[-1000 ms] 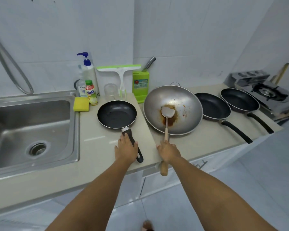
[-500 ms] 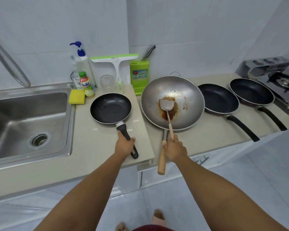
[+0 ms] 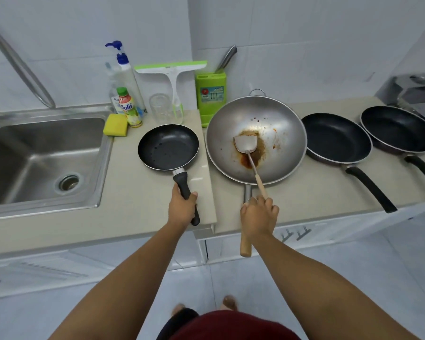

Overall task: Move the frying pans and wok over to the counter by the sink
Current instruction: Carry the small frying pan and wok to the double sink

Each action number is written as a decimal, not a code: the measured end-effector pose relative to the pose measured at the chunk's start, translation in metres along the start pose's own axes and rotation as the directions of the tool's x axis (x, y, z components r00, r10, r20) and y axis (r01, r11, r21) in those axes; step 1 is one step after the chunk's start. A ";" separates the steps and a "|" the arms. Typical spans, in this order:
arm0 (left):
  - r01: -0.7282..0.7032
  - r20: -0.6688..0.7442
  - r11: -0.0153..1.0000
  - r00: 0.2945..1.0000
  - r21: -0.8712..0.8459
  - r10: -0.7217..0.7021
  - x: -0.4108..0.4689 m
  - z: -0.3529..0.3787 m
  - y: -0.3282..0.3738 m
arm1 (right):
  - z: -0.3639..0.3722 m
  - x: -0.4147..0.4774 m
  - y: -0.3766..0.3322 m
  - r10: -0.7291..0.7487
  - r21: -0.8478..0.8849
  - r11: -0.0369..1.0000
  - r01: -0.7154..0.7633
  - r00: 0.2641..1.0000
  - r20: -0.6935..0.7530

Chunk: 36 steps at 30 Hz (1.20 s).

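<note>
The left hand (image 3: 182,209) is wrapped around the black handle of the small frying pan (image 3: 168,147), which sits on the counter (image 3: 138,204) beside the sink (image 3: 42,158), close to that counter's right edge; the right hand (image 3: 259,217) is curled around the wooden handle of the steel wok (image 3: 255,139), which rests on the lower counter (image 3: 317,192) at its left edge, the handle overhanging the front edge; a metal spatula (image 3: 247,146) lies in the wok on a brown sauce stain, its wooden shaft running up to the right hand's fingers; whether they pinch it too I cannot tell. Two larger black frying pans (image 3: 337,138) (image 3: 398,130) sit to the wok's right, the nearer rim touching the wok, handles pointing toward the front edge. Along the back edge by the sink stand a yellow sponge (image 3: 115,125), a small green-capped bottle (image 3: 128,107), a pump bottle (image 3: 125,74), a clear glass (image 3: 160,106), a squeegee (image 3: 173,72) and a green knife block (image 3: 211,94), crowding the space behind the small pan.
</note>
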State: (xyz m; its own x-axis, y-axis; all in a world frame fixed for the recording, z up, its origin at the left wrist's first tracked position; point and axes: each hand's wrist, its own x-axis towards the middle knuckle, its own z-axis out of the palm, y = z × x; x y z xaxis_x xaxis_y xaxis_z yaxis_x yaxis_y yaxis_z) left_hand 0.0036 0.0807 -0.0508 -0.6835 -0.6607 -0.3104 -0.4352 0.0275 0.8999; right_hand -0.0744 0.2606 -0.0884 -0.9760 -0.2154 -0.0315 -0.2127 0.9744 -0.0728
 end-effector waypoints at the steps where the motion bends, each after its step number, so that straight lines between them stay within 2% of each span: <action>1: 0.021 -0.009 0.999 1.000 -0.044 -0.022 -0.001 0.001 0.002 | 0.002 0.000 0.000 0.003 0.000 1.000 -0.003 1.000 0.020; 4: 0.119 0.007 0.967 0.993 -0.225 -0.121 -0.002 0.004 0.007 | 0.008 0.002 0.000 0.041 0.064 0.997 -0.048 0.993 0.109; 6: 0.180 0.041 0.925 0.983 -0.334 -0.176 0.000 0.007 0.009 | 0.011 0.004 0.000 0.119 0.210 0.964 -0.164 0.970 0.211; 7: 0.197 0.051 0.915 0.980 -0.352 -0.192 0.002 0.007 0.010 | 0.012 0.006 0.000 0.161 0.331 0.908 -0.258 0.943 0.291; 9: 0.219 0.052 0.915 0.976 -0.339 -0.214 0.007 0.007 0.009 | 0.011 0.009 -0.003 0.203 0.539 0.711 -0.451 0.866 0.457; 11: 0.242 0.046 0.911 0.970 -0.335 -0.241 0.014 0.006 0.009 | 0.010 0.017 -0.004 0.214 0.617 0.551 -0.562 0.810 0.547; 13: 0.271 0.064 0.890 0.962 -0.366 -0.266 0.022 0.004 0.010 | 0.012 0.026 0.000 0.224 0.650 0.446 -0.616 0.779 0.585; 16: 0.352 0.169 0.839 0.936 -0.415 -0.309 0.030 -0.003 0.010 | 0.008 0.036 0.009 0.162 0.681 0.243 -0.690 0.722 0.673; 18: 0.409 0.211 0.818 0.912 -0.404 -0.352 0.034 -0.008 0.007 | 0.002 0.038 0.013 0.054 0.650 0.048 -0.758 0.652 0.756; 20: 0.423 0.204 0.813 0.906 -0.400 -0.371 0.036 -0.010 0.004 | -0.005 0.040 0.014 -0.055 0.572 -0.159 -0.805 0.585 0.809; 21: 0.413 0.181 0.824 0.911 -0.388 -0.371 0.038 -0.008 0.002 | -0.008 0.042 0.013 -0.091 0.539 -0.220 -0.813 0.568 0.818; 23: 0.385 0.124 0.859 0.923 -0.338 -0.365 0.039 -0.004 -0.001 | -0.013 0.045 0.010 -0.118 0.517 -0.235 -0.823 0.552 0.825; 25: 0.365 0.074 0.882 0.930 -0.299 -0.360 0.037 0.000 -0.003 | -0.018 0.046 0.004 -0.106 0.521 -0.200 -0.829 0.547 0.830; 28: 0.365 0.025 0.888 0.927 -0.280 -0.373 0.033 0.001 -0.004 | -0.024 0.047 -0.002 -0.069 0.547 -0.191 -0.815 0.567 0.821; 32: 0.330 0.013 0.884 0.938 -0.332 -0.346 0.031 -0.001 0.011 | -0.039 0.047 -0.007 -0.051 0.585 -0.223 -0.780 0.608 0.792; 36: 0.279 0.029 0.871 0.956 -0.404 -0.293 0.017 -0.011 0.022 | -0.052 0.029 -0.007 -0.049 0.590 -0.240 -0.771 0.617 0.786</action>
State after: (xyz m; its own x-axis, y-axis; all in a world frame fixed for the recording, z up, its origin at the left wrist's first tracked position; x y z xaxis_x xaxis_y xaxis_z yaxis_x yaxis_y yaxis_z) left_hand -0.0110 0.0622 -0.0331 -0.5424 -0.6179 -0.5692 -0.3335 -0.4635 0.8209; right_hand -0.1032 0.2506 -0.0371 -0.5549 -0.2311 -0.7992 0.8309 -0.1053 -0.5464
